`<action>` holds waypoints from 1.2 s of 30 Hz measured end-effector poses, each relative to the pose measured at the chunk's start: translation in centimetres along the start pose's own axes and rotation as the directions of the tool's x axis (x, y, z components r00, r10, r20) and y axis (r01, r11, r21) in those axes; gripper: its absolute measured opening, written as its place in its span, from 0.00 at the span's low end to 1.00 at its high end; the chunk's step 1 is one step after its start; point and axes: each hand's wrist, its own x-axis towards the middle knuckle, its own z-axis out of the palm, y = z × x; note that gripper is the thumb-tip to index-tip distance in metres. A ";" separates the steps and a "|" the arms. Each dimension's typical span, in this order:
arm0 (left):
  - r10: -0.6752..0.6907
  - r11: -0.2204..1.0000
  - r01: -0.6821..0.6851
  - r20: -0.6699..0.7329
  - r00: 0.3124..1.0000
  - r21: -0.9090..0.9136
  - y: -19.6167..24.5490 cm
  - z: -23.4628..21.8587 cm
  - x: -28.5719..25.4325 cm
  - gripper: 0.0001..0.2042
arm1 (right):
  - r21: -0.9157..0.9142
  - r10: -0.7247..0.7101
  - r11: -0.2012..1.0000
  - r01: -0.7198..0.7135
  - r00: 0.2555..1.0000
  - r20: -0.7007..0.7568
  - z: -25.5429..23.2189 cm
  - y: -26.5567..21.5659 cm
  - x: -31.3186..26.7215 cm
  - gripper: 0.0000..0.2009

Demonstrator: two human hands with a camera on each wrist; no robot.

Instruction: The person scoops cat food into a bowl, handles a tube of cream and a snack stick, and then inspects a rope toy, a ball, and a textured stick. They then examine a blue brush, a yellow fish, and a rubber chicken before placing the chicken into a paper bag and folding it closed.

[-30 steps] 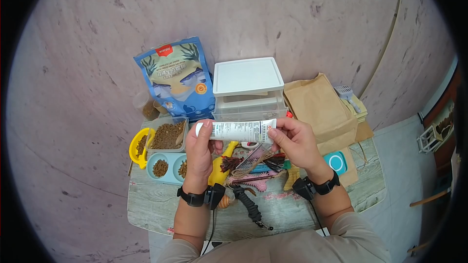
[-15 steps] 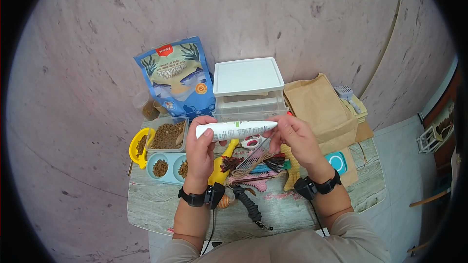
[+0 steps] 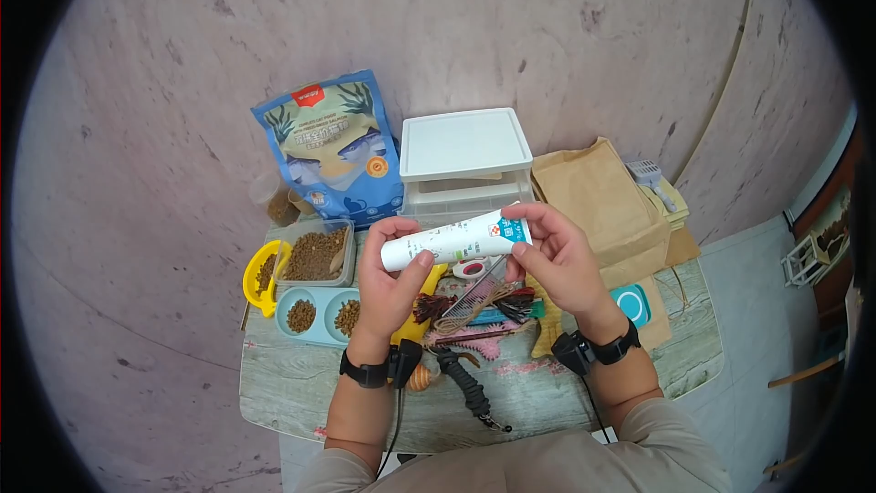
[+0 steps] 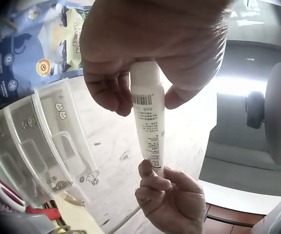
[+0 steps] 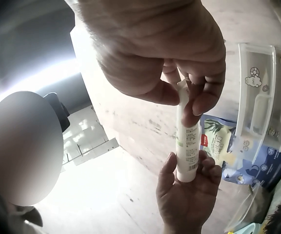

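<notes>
A white squeeze tube (image 3: 447, 244) with a blue patch and printed lettering is held level over the table, between both hands. My left hand (image 3: 388, 285) grips its capped end, thumb on the near side and fingers behind. At the flat crimped end, my right hand (image 3: 564, 267) pinches the tube between thumb and fingers. Seen from the left wrist, a barcode and small print run along the tube (image 4: 148, 117). Below the hands lie a metal comb (image 3: 479, 292), a rope toy (image 3: 484, 307) and a yellow rubber toy (image 3: 409, 321), partly hidden by the left hand.
Behind stand a blue cat food bag (image 3: 342, 151), a white drawer box (image 3: 465, 144) and a brown paper bag (image 3: 598, 205). At left are a kibble tub (image 3: 315, 254), a yellow bowl (image 3: 251, 285) and a double bowl (image 3: 318, 324). A dark coiled rope (image 3: 465, 385) lies in front.
The tube has been rolled over between the hands, from its small-print side to its blue-patched side. Its right end now tips up slightly, and the left hand has shifted a little to the right.
</notes>
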 end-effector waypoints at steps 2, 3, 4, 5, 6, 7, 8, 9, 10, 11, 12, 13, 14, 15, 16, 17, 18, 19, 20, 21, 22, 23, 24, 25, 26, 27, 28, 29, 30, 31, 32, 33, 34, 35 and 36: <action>0.001 1.000 0.000 -0.017 1.000 0.028 -0.3 -0.1 0.1 0.16 | 0.002 -0.004 1.000 0.004 1.000 0.003 0.2 -0.2 -0.1 0.18; -0.001 1.000 0.002 -0.034 0.999 0.030 -0.5 -0.1 0.1 0.15 | 0.003 -0.008 1.000 0.008 1.000 0.004 0.2 -0.2 -0.1 0.17; -0.002 1.000 0.003 -0.051 0.999 0.031 -0.5 -0.1 0.1 0.14 | 0.003 -0.007 1.000 0.007 1.000 0.006 0.3 -0.1 -0.2 0.17; -0.001 1.000 0.003 -0.054 0.999 0.030 -0.6 -0.2 0.1 0.14 | -0.239 -0.099 0.967 0.091 0.995 -0.020 0.4 0.2 -0.2 0.17; -0.019 0.996 0.022 -0.031 0.999 0.087 -0.6 -0.4 0.1 0.13 | -0.468 -0.194 0.869 0.162 0.981 -0.019 0.6 0.3 -0.1 0.17; -0.036 0.989 0.038 -0.011 0.999 0.144 -0.6 -0.5 0.1 0.13 | -0.471 -0.194 0.867 0.165 0.981 -0.013 0.7 0.4 -0.1 0.17; -0.032 0.989 0.034 -0.018 0.999 0.141 -0.5 -0.3 0.0 0.13 | -0.731 -0.325 0.628 0.267 0.944 0.066 0.9 0.4 -0.1 0.19; -0.069 0.981 0.065 0.012 0.998 0.185 -0.4 0.0 -0.1 0.12 | -0.895 -0.418 0.302 0.328 0.890 0.185 1.1 0.4 0.0 0.20; -0.106 0.969 0.094 0.039 0.994 0.229 -0.2 0.2 -0.1 0.11 | -0.894 -0.417 0.296 0.336 0.888 0.196 1.2 0.3 0.1 0.20; -0.135 0.967 0.116 0.067 0.989 0.227 -0.1 0.4 -0.2 0.11 | -0.896 -0.400 0.229 0.380 0.876 0.270 1.4 0.3 0.2 0.22; -0.128 0.969 0.112 0.058 0.990 0.219 -0.1 0.4 -0.2 0.11 | -0.891 -0.377 0.161 0.424 0.861 0.342 1.5 0.2 0.3 0.23; -0.145 0.965 0.128 0.062 0.987 0.229 -0.1 0.4 -0.2 0.11 | -0.877 -0.338 0.217 0.429 0.876 0.344 1.8 0.3 0.2 0.23; -0.163 0.961 0.143 0.066 0.984 0.238 -0.1 0.4 -0.2 0.11 | -0.875 -0.334 0.208 0.437 0.873 0.357 1.9 0.5 0.2 0.23; -0.155 0.964 0.139 0.057 0.986 0.227 -0.3 0.3 -0.2 0.11 | -0.866 -0.331 0.285 0.411 0.890 0.314 2.0 0.9 0.2 0.22; -0.148 0.968 0.129 0.074 0.986 0.213 -0.5 0.2 -0.2 0.11 | -0.851 -0.324 0.359 0.383 0.906 0.272 2.1 1.1 0.2 0.21; -0.140 0.973 0.120 0.090 0.986 0.196 -0.6 0.1 -0.2 0.10 | -0.852 -0.316 0.346 0.393 0.904 0.289 2.0 1.1 0.3 0.21; -0.130 0.977 0.115 0.075 0.989 0.180 -0.5 0.0 -0.1 0.10 | -0.844 -0.362 0.347 0.408 0.889 0.281 1.9 1.0 0.4 0.21; -0.184 0.981 0.179 0.063 0.981 0.074 -0.2 -0.1 -0.1 0.10 | -0.836 -0.405 0.347 0.426 0.872 0.275 1.8 1.0 0.5 0.20; -0.233 0.971 0.235 0.054 0.971 -0.036 -0.1 -0.2 0.1 0.10 | -0.834 -0.395 0.330 0.443 0.867 0.304 1.4 1.0 0.9 0.20; -0.220 0.974 0.222 0.034 0.975 -0.056 -0.2 -0.6 0.2 0.10 | -0.861 -0.412 0.324 0.393 0.877 0.246 0.9 1.1 1.3 0.19; -0.196 0.980 0.195 0.006 0.981 0.033 -0.4 -1.0 0.2 0.11 | -0.884 -0.431 0.323 0.339 0.884 0.181 0.5 1.2 1.7 0.18; -0.175 0.976 0.176 -0.014 0.984 0.127 -0.5 -1.3 0.2 0.11 | -0.885 -0.461 0.317 0.340 0.871 0.169 0.2 1.0 2.4 0.17; -0.173 0.977 0.175 -0.022 0.985 0.119 -0.4 -1.4 0.2 0.11 | -0.885 -0.456 0.312 0.345 0.872 0.179 0.0 0.8 3.1 0.17; -0.171 0.973 0.172 -0.016 0.985 0.152 -0.2 -1.4 0.3 0.11 | -0.898 -0.417 0.315 0.308 0.895 0.161 -0.3 0.6 4.0 0.17; -0.169 0.968 0.168 -0.008 0.986 0.186 0.0 -1.4 0.3 0.11 | -0.910 -0.377 0.316 0.270 0.915 0.141 -0.5 0.4 4.8 0.17; -0.167 0.969 0.166 -0.011 0.986 0.181 0.1 -1.4 0.3 0.11 | -0.913 -0.362 0.290 0.288 0.916 0.174 -0.8 0.4 5.7 0.18; -0.173 0.966 0.172 -0.010 0.985 0.195 0.3 -1.4 0.3 0.11 | -0.913 -0.361 0.286 0.291 0.915 0.179 -0.8 0.3 6.3 0.18; -0.179 0.962 0.177 -0.010 0.984 0.208 0.4 -1.4 0.3 0.11 | -0.921 -0.322 0.271 0.282 0.928 0.189 -0.7 0.3 6.8 0.18; -0.176 0.963 0.175 -0.015 0.984 0.204 0.5 -1.4 0.3 0.11 | -0.927 -0.282 0.255 0.274 0.938 0.200 -0.6 0.3 7.2 0.18; -0.163 0.960 0.164 -0.024 0.986 0.228 0.6 -1.5 0.2 0.10 | -0.927 -0.280 0.251 0.279 0.938 0.206 -0.4 0.4 7.5 0.18; -0.151 0.955 0.155 -0.034 0.988 0.252 0.7 -1.6 0.2 0.10 | -0.938 -0.248 0.215 0.272 0.944 0.217 -0.3 0.5 7.7 0.17; -0.150 0.956 0.156 -0.041 0.988 0.248 0.8 -1.7 0.2 0.10 | -0.947 -0.214 0.179 0.266 0.950 0.227 -0.2 0.7 8.0 0.17; -0.151 0.952 0.157 -0.046 0.988 0.261 0.9 -1.7 0.2 0.10 | -0.946 -0.209 0.178 0.271 0.950 0.233 -0.2 1.0 8.2 0.17; -0.151 0.948 0.159 -0.050 0.987 0.275 1.0 -1.8 0.2 0.10 | -0.948 -0.183 0.199 0.250 0.959 0.215 -0.2 1.3 8.5 0.16; -0.153 0.948 0.162 -0.054 0.987 0.272 1.0 -1.9 0.3 0.10 | -0.949 -0.155 0.219 0.227 0.968 0.195 -0.3 1.5 8.6 0.16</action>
